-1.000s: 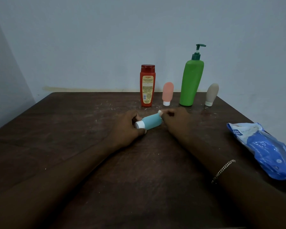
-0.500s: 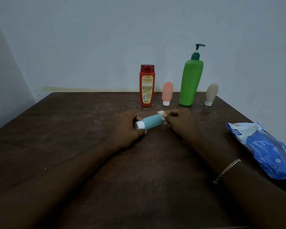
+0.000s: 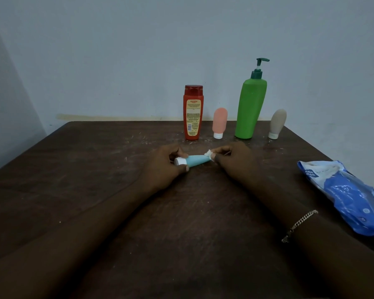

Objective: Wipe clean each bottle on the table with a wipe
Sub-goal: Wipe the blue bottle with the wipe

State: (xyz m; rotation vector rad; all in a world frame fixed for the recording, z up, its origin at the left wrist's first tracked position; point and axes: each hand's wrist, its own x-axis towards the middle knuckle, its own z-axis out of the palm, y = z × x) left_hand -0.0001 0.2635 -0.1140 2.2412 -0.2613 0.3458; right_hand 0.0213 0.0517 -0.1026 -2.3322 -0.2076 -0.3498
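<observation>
Head view, task item: small teal plastic squeeze bottle with white cap [image 3: 195,162] is held just above the dark brown wooden table [image 3: 95,180], centre.
Long axis: runs 9 to 3 o'clock, cap toward 9.
Left hand [image 3: 163,167]: clamped on the cap end.
Right hand [image 3: 231,161]: pinches a crumpled white wipe [image 3: 208,153] against the tail end.
Nearer hand: both are touching the bottle.
Remaining bottles: four stand at 12 o'clock, well apart.
Writing: blue plastic wipe pack [image 3: 345,193] at 3 o'clock reads "mee mee"; red shampoo bottle [image 3: 192,113] label is not clearly legible.
</observation>
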